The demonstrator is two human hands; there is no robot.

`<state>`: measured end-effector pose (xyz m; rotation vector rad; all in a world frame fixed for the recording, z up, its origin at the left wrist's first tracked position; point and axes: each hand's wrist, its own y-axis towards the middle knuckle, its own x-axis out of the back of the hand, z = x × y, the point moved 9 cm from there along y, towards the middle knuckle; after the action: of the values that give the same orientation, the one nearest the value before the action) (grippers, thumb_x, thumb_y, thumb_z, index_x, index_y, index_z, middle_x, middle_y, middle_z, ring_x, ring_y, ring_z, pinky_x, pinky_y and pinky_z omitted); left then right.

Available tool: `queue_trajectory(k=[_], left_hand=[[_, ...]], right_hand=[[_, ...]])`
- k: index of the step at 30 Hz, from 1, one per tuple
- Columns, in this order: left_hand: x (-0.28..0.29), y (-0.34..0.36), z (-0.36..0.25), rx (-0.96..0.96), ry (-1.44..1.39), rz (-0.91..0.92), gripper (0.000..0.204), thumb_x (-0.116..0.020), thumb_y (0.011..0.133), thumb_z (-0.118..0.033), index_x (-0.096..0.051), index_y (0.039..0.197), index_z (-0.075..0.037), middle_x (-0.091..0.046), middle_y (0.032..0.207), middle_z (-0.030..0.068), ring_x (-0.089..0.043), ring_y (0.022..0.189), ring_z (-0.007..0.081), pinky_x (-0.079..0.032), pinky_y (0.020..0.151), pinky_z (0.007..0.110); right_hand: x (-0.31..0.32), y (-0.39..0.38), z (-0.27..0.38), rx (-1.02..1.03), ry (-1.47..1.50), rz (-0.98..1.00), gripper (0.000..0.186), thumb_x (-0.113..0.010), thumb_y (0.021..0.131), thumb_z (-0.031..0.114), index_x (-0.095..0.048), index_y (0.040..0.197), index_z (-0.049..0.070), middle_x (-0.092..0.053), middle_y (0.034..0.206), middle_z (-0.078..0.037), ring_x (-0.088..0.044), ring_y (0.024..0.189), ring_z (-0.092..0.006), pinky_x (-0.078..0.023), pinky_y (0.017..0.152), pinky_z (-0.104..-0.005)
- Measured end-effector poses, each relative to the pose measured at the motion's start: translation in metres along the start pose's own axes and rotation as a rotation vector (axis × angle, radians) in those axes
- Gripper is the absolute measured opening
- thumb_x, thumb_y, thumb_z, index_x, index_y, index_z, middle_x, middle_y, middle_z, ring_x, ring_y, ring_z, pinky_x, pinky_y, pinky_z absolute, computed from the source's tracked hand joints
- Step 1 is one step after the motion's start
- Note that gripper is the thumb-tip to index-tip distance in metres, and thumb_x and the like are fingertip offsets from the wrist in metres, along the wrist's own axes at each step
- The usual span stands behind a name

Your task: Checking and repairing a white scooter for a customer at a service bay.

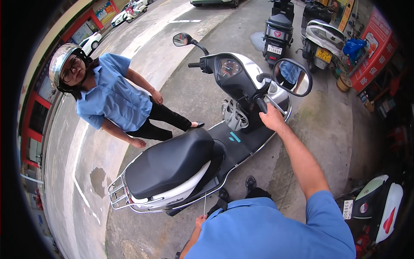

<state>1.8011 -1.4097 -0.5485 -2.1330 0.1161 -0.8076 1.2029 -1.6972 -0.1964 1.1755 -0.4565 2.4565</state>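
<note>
Gripping seemed done: a black cylindrical handlebar grip (261, 105) was clasped by the right hand (271, 117).
Well left of its fingers, a thin pale rod (205, 206) was held by the left hand (200, 221); what remained was unclear.

Scooter (221, 149): seat (172, 162) matt black, smooth, leather-like. Side panel (179, 190) glossy white plastic. Rear rack (117, 191) shiny metal tubing. Footboard (248, 144) matt dark plastic. Near mirror (295, 74) smooth reflective glass, black plastic rim. Ground (332, 138) rough matt concrete, stained. Wearer's shirt (258, 228) matt blue cloth, creased. Other person's helmet (64, 54) smooth hard shell, glossy.
</note>
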Motion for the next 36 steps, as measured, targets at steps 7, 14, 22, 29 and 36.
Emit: queue_trajectory(k=[7, 14, 22, 29, 36], left_hand=[[-0.003, 0.000, -0.010, -0.010, 0.071, 0.034, 0.033, -0.061, 0.085, -0.033, -0.069, 0.100, -0.005, -0.070, 0.085, 0.0137, -0.065, 0.079, 0.0196, -0.050, 0.072, 0.034], [-0.014, 0.029, 0.024, -0.004, -0.039, 0.058, 0.036, -0.062, 0.085, -0.034, -0.069, 0.102, -0.004, -0.070, 0.087, 0.0149, -0.066, 0.081, 0.0209, -0.051, 0.074, 0.035], [-0.017, 0.040, 0.024, 0.011, -0.102, 0.074, 0.036, -0.062, 0.083, -0.035, -0.070, 0.100, -0.004, -0.070, 0.083, 0.0130, -0.065, 0.077, 0.0193, -0.051, 0.071, 0.035], [-0.016, 0.048, 0.037, 0.006, -0.074, 0.073, 0.034, -0.061, 0.084, -0.035, -0.070, 0.099, -0.006, -0.070, 0.085, 0.0128, -0.065, 0.077, 0.0193, -0.050, 0.071, 0.034], [-0.020, 0.050, 0.038, 0.001, -0.110, 0.060, 0.033, -0.061, 0.084, -0.034, -0.069, 0.099, -0.006, -0.070, 0.085, 0.0138, -0.065, 0.079, 0.0194, -0.050, 0.072, 0.035]], right_hand=[[0.017, -0.018, 0.023, 0.047, -0.198, -0.149, 0.042, -0.064, 0.083, 0.023, -0.046, 0.111, -0.001, -0.062, 0.102, -0.024, -0.059, 0.103, -0.0417, -0.045, 0.088, -0.0513], [-0.012, -0.001, 0.002, -0.052, 0.524, 0.307, 0.038, -0.069, 0.082, 0.023, -0.049, 0.107, 0.003, -0.057, 0.079, -0.007, -0.060, 0.066, -0.0167, -0.046, 0.056, -0.0325], [-0.021, -0.004, -0.015, -0.182, 0.758, 0.369, 0.026, -0.063, 0.084, 0.019, -0.056, 0.104, 0.004, -0.057, 0.073, -0.005, -0.059, 0.062, -0.0148, -0.046, 0.055, -0.0296], [0.010, -0.007, 0.012, -0.068, -0.194, -0.036, 0.044, -0.066, 0.081, 0.026, -0.049, 0.110, -0.002, -0.064, 0.100, -0.028, -0.060, 0.100, -0.0429, -0.048, 0.084, -0.0489], [-0.017, -0.013, -0.004, -0.204, 0.848, 0.336, 0.033, -0.066, 0.085, 0.026, -0.053, 0.105, 0.003, -0.052, 0.074, 0.000, -0.048, 0.055, -0.0057, -0.039, 0.049, -0.0205]])
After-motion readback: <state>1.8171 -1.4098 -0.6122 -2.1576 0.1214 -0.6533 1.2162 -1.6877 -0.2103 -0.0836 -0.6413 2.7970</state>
